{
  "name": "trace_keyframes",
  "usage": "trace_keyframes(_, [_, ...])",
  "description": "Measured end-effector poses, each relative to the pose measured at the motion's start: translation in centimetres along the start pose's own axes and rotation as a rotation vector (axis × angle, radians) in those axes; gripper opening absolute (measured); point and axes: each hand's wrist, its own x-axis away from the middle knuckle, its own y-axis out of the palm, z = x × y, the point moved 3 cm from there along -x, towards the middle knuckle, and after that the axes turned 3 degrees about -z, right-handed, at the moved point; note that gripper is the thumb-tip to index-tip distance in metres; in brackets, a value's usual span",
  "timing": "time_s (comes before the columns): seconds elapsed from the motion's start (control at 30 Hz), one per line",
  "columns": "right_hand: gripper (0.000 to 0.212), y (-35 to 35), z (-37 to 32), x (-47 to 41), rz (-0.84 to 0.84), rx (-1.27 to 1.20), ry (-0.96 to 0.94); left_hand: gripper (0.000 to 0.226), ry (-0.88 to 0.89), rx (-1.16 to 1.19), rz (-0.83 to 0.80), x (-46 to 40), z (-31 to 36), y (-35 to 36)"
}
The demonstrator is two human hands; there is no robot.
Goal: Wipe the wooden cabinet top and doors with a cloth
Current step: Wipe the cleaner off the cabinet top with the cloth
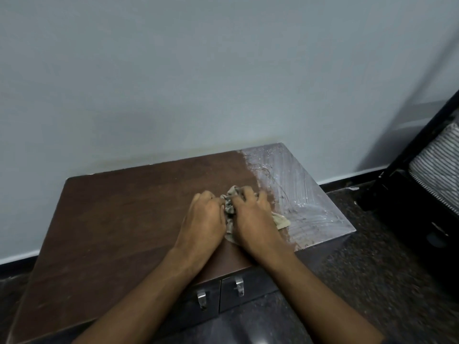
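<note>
A low dark wooden cabinet stands against the wall, its top [119, 219] filling the middle of the view. A crumpled grey-beige cloth [229, 211] lies on the top, right of centre. My left hand [201, 222] and my right hand [250, 219] both press down on the cloth, fingers curled into it. The right part of the top carries a whitish dusty film [298, 189] with streak marks; the left part is dark brown. Below the front edge two doors show, each with a metal handle [201, 299].
A pale wall [198, 83] rises directly behind the cabinet. A black chair with a striped mesh back [437, 175] stands at the right. Dark speckled floor [372, 269] surrounds the cabinet, with a black skirting along the wall.
</note>
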Motion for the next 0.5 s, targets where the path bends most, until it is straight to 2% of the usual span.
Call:
trace_keyframes(0.13, [0.043,-0.7,0.3,2.4,-0.033,-0.006,-0.019,0.024,-0.035,0.018,0.017,-0.2,-0.2,0.0])
trace_keyframes(0.3, [0.045,-1.6,2.7,3.7,0.033,-0.033,0.169,0.019,0.016,0.043,0.002,0.5,1.4,0.7])
trace_keyframes(0.43, [0.052,-0.9,0.2,6.2,0.006,-0.009,0.028,0.018,-0.006,0.075,0.0,0.6,1.6,1.3])
trace_keyframes(0.5, [0.059,-1.3,1.6,7.2,-0.003,-0.013,0.048,0.017,0.013,0.099,-0.004,1.1,1.9,1.6])
